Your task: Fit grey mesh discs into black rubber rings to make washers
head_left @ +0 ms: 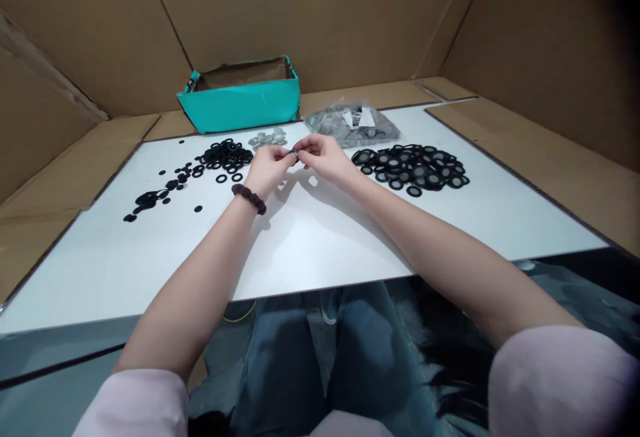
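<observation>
Above the middle of the white table, my left hand (266, 169) and my right hand (327, 157) meet at the fingertips. Both are closed in a pinch on one small black ring (294, 154), mostly covered by the fingers. Just beyond my left hand lie thin grey discs (269, 138). A heap of black rings (227, 156) is to its left, and small black discs (147, 200) trail off toward the near left. Right of my right hand spreads a pile of black rings with grey centres (420, 169).
Behind my hands, a clear plastic bag (350, 127) of grey and dark pieces lies on the white table (320, 244). A teal open box (240, 109) stands at the back left. Cardboard walls (350, 24) enclose the back and both sides.
</observation>
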{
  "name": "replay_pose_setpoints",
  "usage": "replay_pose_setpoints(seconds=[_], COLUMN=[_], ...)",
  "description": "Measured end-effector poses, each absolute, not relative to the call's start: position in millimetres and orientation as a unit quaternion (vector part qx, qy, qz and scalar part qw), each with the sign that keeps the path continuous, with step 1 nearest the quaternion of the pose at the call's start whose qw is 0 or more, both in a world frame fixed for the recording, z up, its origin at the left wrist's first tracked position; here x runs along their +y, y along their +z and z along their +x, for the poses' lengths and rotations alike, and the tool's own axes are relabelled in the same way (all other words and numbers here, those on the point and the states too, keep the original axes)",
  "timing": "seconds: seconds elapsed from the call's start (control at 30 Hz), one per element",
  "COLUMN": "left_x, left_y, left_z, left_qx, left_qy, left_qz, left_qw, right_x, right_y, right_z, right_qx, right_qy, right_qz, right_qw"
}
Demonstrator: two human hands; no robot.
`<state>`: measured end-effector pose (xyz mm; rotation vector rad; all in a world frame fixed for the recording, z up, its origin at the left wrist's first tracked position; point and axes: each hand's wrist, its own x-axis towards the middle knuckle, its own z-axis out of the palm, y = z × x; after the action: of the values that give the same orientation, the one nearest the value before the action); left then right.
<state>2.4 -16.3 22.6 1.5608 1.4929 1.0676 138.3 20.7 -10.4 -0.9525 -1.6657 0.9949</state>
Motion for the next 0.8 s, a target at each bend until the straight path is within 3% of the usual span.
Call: replay_pose_setpoints(seconds=[0.8], left_x=[-12], left_y=[11], left_z=[6], left_qx=[0.573], left_qy=[0.438], left_qz=[0.601], left_qw=[0.345], right_x=[12], right_y=[-3], right_z=[141], right_qx=[-0.615], right_qy=[0.485], right_qz=[-0.422], right_qw=[0.457])
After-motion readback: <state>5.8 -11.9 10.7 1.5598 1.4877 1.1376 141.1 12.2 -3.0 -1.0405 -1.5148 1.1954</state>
